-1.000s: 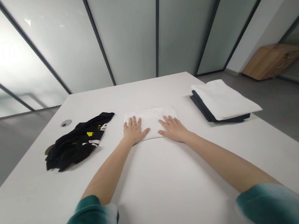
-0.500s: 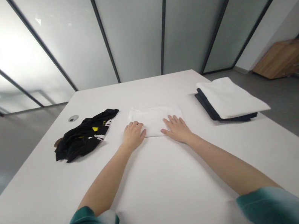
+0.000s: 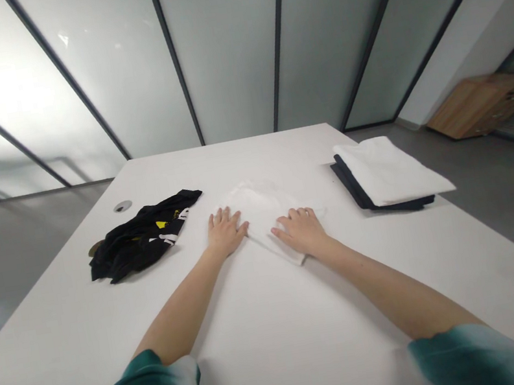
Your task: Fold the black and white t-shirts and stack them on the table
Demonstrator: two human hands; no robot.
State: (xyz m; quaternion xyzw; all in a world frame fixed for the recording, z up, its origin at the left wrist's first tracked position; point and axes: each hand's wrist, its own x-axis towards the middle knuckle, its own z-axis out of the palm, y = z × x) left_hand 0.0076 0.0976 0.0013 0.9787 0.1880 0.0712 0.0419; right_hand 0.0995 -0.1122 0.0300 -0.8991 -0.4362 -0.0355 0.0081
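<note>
From my far-off screen, I can see the white cloth (image 3: 260, 208) has just changed shape. It was a neat flat block a moment ago. Now it looks loose and slanted, and one corner points toward me. It lies in the middle of the worktop (image 3: 278, 320). My left hand (image 3: 227, 231) is open and flat, with its fingers spread, and it rests at the cloth's left edge. My right hand (image 3: 301, 232) lies on the cloth near that corner, with its fingers bent a little. I cannot tell if it is pinching. To the left is a black crumpled shirt (image 3: 143, 236). To the right is a folded white cloth (image 3: 386, 171) on a dark folded piece (image 3: 354, 192).
</note>
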